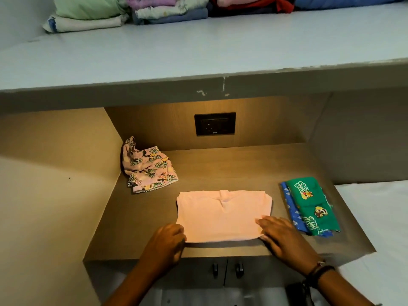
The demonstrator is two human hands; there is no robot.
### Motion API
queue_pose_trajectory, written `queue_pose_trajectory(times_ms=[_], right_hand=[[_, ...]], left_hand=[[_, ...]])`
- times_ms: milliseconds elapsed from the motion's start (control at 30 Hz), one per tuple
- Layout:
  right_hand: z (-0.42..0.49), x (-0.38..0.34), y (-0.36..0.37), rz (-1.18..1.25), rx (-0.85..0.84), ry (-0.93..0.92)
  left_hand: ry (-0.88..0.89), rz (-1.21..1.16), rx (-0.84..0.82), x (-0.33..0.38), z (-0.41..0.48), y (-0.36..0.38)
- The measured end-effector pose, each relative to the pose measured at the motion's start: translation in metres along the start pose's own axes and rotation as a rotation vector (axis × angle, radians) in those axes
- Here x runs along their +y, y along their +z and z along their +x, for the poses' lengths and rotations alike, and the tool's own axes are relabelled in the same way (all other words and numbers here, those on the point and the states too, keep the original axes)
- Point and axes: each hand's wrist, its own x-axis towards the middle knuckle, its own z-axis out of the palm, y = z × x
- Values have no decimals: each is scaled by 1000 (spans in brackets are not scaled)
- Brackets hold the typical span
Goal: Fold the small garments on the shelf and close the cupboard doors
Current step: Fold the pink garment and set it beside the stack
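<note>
Your left grip (169,238) is curled around the lower left corner of the pink garment (223,215), with the cloth's edge caught in the fingers. Your right grip (284,237) pinches the lower right corner, fingers on top and thumb at the hem. The garment lies flat near the front of the wooden shelf (220,168), at centre frame, its neckline towards the back wall.

At the left of the shelf, in the back corner, a cartoon-print garment (148,167) sits crumpled and unfolded. At the right, a folded green garment (311,204) rests on a blue patterned garment (291,210), well apart from the crumpled one.

A black socket panel (215,124) is set in the lit back wall. Below the shelf, at the bottom of the frame, two cupboard doors (198,274) meet at a seam. Folded laundry (172,9) is stacked on the upper shelf (198,45).
</note>
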Motion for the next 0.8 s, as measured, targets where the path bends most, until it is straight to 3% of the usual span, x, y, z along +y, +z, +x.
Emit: queue_pose_trajectory(times_ms=[200,267,367,467,600,700,800], right_hand=[[-5,-8,-3,-47,32,13],[-1,-19,-3,-68,74,52],[12,-50,-2,-40,122,65],[28,-94,7,-65,57,-1],[51,-149,26,-85,-75,-137],[65,-181,40,-89,-56,-216],[74,-198,53,-97,-20,-161]], left_hand=[[-87,-132,31,2,-5,1],[-274,-295,57,9,-5,0],[-722,-639,188,12,6,-7],[-979,-750,183,4,29,-19],[-1080,-899,82,-12,76,-26],[-1051,-945,22,-23,104,-30],[-998,-854,-101,-27,118,-31]])
